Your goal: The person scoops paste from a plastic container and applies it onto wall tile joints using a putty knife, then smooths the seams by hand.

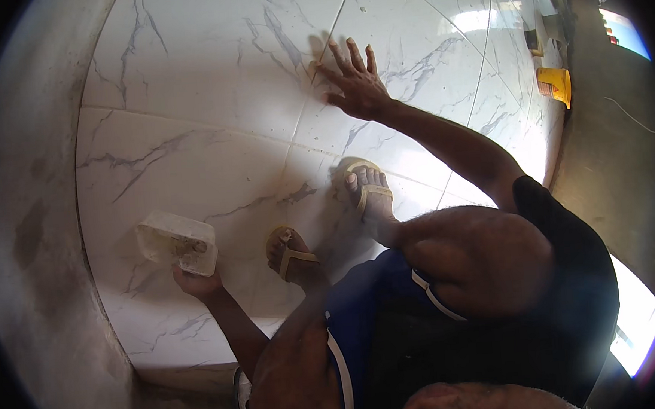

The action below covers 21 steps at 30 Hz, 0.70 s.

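A clear, whitish plastic tub (153, 237) with some greyish matter inside is held up in my left hand (197, 281), which grips it by its lower edge, thumb and fingers partly hidden behind it. My right hand (359, 88) is stretched out far ahead over the white marbled floor tiles (206, 54). Its fingers are spread, near a grout joint (314, 104) between two tiles. Whether the fingertips press on the tile or hover just above it I cannot tell. Nothing shows in that hand.
My feet in tan sandals (372, 190) stand on the tiles between both hands. A rough grey wall (35, 207) borders the floor at the left. At the right edge sit a yellow container (555, 87) and a small dark object (533, 42). The tiled surface ends in a step edge (183, 356).
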### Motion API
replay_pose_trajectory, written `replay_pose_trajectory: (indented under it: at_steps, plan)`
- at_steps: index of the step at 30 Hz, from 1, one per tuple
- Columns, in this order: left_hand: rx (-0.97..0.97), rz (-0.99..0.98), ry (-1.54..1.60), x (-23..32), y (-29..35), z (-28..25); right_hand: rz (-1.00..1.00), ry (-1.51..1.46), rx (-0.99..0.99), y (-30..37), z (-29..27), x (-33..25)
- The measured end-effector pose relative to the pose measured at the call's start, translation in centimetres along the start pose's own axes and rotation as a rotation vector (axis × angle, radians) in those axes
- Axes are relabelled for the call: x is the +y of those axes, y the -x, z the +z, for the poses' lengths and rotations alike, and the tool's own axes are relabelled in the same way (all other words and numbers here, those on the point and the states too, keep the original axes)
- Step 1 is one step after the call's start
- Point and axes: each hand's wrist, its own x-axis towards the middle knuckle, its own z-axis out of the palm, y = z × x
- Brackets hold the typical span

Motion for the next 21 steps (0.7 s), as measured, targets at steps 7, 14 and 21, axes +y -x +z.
replay_pose_trajectory:
  at_steps: [7, 14, 21]
  plan:
    - [0.035, -0.008, -0.007, 0.1, 0.2, 0.7, -0.111, 0.114, -0.020, 1.0, -0.3, 0.7]
    - [-0.018, 0.042, -0.024, -0.1, -0.3, -0.5, -0.302, 0.084, -0.237, 4.9, -0.8, -1.1]
    - [-0.038, 0.036, 0.041, 0.0, -0.4, -0.5, -0.400, 0.153, -0.331, 5.3, -0.7, -1.9]
